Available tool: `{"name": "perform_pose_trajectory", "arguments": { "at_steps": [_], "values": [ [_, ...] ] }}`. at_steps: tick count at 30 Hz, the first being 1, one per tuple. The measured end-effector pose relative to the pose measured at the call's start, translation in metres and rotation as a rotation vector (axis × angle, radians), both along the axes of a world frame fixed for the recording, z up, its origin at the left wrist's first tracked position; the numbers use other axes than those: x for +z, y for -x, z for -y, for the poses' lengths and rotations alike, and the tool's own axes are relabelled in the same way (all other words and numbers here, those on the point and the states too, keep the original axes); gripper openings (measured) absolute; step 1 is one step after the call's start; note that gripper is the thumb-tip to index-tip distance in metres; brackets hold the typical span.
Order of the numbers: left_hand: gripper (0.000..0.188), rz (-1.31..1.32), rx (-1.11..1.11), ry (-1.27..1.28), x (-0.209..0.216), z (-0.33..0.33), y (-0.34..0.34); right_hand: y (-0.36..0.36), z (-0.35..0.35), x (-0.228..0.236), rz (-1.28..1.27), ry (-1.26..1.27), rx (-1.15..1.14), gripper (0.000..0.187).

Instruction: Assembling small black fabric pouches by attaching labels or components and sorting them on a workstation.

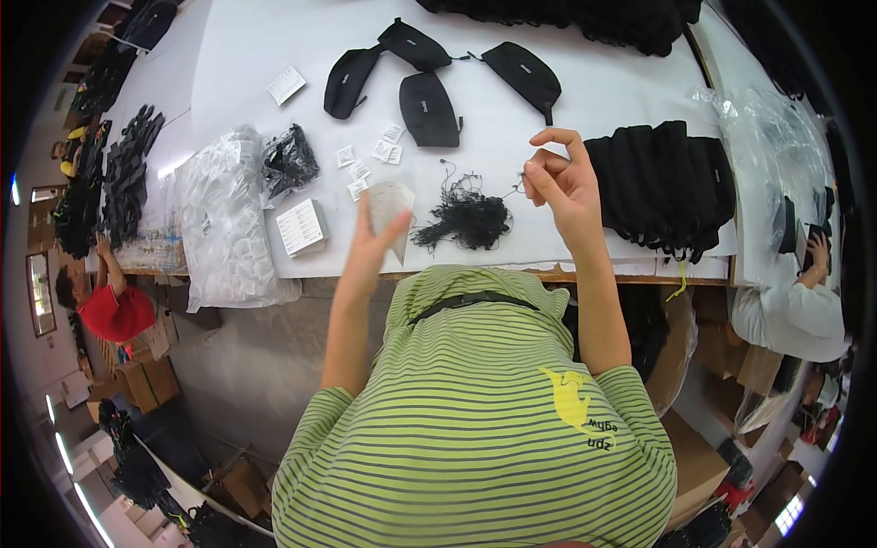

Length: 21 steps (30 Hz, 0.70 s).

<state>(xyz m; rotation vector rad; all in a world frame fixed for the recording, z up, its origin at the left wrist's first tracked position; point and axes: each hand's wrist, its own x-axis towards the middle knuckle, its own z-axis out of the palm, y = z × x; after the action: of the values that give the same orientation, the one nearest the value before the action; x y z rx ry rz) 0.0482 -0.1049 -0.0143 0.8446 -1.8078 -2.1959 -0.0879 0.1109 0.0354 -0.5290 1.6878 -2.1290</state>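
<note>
My left hand (367, 245), smeared by motion, grips a pale, flat card-like piece (393, 203) between thumb and fingers. Its exact kind is too blurred to tell. Raised to the right, my right hand (570, 190) has its thumb and a finger pinched together on a thin black string (517, 189). Between the hands lies a tangled heap of black strings (473, 222). Small white labels (358, 170) are scattered beyond my left hand. Farther off, several black zip pouches lie flat, the closest being a pouch (427, 111) with a zip pull.
Left on the white table (247, 55) are a clear bag of white labels (233, 219), a small bag of black items (290, 163) and a stack of printed cards (301, 228). Stacked black pouches (662, 187) sit at right. Co-workers stand at both sides.
</note>
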Motion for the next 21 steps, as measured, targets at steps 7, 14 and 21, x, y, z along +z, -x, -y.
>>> {"name": "perform_pose_trajectory", "arguments": {
  "at_steps": [7,14,21],
  "values": [
    [0.024,-0.137,-0.190,-0.023,0.034,-0.047,0.017,-0.017,0.013,-0.008,0.028,0.028,0.106,0.033],
    [0.013,-0.096,-0.175,0.377,0.046,-0.065,0.020,-0.038,0.021,-0.009,-0.281,-0.144,-0.083,0.037],
    [0.011,-0.154,-0.104,0.527,0.044,-0.068,0.020,-0.042,0.017,-0.010,-0.472,-0.271,-0.100,0.037]
  ]
}}
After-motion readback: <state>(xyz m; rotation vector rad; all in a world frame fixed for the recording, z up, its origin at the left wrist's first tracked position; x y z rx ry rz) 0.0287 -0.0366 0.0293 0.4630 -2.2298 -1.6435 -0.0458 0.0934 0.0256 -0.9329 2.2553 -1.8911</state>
